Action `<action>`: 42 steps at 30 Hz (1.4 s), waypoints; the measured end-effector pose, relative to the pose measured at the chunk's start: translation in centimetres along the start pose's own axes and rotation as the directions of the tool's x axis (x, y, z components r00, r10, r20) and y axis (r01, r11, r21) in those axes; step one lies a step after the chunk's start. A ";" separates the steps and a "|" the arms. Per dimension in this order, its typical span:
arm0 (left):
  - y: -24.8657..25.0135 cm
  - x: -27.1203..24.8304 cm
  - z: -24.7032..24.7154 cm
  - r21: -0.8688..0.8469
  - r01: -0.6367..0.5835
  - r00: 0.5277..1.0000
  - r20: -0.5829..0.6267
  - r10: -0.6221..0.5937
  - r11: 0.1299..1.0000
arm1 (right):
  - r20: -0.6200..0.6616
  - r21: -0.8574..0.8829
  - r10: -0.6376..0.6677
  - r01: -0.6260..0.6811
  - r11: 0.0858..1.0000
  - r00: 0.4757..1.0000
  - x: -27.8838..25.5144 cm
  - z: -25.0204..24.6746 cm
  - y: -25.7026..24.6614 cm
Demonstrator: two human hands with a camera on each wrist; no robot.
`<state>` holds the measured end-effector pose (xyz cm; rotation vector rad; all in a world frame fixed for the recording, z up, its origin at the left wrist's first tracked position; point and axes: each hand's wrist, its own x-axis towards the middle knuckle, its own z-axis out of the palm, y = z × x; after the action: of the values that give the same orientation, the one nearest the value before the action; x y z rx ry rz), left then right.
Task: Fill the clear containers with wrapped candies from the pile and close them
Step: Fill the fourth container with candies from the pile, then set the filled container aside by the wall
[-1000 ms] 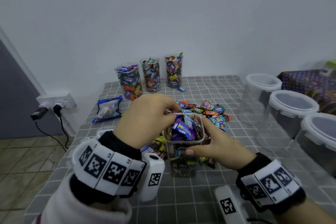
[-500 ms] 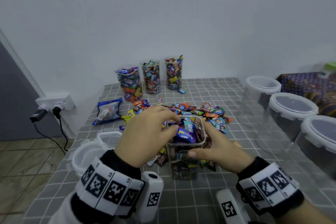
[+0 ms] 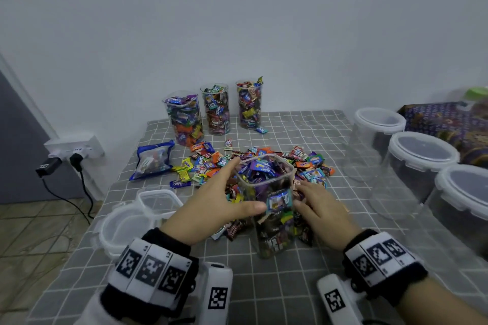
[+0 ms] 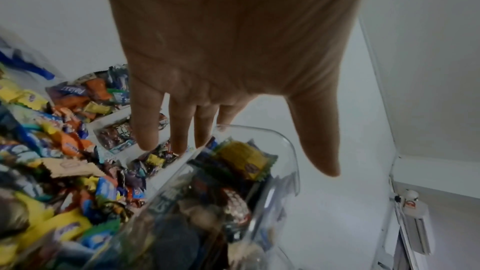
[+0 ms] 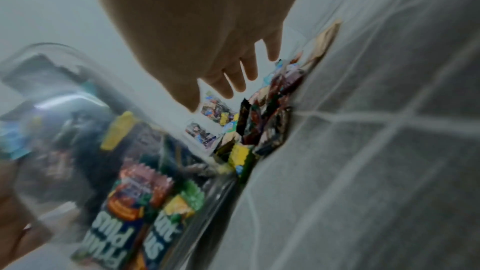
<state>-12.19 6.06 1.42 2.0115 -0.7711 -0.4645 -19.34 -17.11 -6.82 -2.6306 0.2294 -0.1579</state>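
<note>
Two clear lidless round-cornered tubs (image 3: 148, 211) are seen at the left edge of the grey checked-cloth surface (image 3: 290, 285). A blue-edged candy bag (image 3: 152, 159) lies further back, and three tall clear filled tubes (image 3: 216, 109) are lined up by the wall. The left hand (image 3: 211, 206) is held against the left side of the tall clear square-section candy container (image 3: 266, 208), fingers (image 4: 179, 128) straight and slightly spread, thumb across the near wall. The container is stood upright at centre, long axis vertical, mouth open upward, filled to the rim, no lid on it. The loose pile of colourful wrapped candies (image 3: 264, 163) is spread behind and around its base. The right hand (image 3: 319, 208) is placed just right of the container, fingers relaxed and apart over the pile; contact cannot be told. Three big clear white-lidded tubs (image 3: 420, 155) stand at the right, the nearest cut off. The right wrist view is blurred.
</note>
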 end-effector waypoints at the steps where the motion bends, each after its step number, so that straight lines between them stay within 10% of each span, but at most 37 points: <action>1: -0.1 0.1 0.2 -0.020 0.005 1.000 -0.011 -0.005 1.000 | 0.045 -0.087 0.029 -0.024 0.996 0.999 0.2 0.2 0.5; 24: 1.6 2.4 0.7 -0.248 -0.084 0.979 -0.203 0.033 0.965 | 0.251 -0.291 0.175 -0.098 0.952 0.952 0.5 0.7 0.2; 42: 3.4 23.9 -0.1 -0.085 -0.027 0.925 -0.379 -0.007 0.996 | 0.252 -0.182 0.162 -0.118 0.976 0.954 0.3 0.5 0.2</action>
<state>4.26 -11.39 3.85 1.9317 -0.5094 -0.0913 -18.95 -17.07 -7.34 -2.7489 0.3482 0.2732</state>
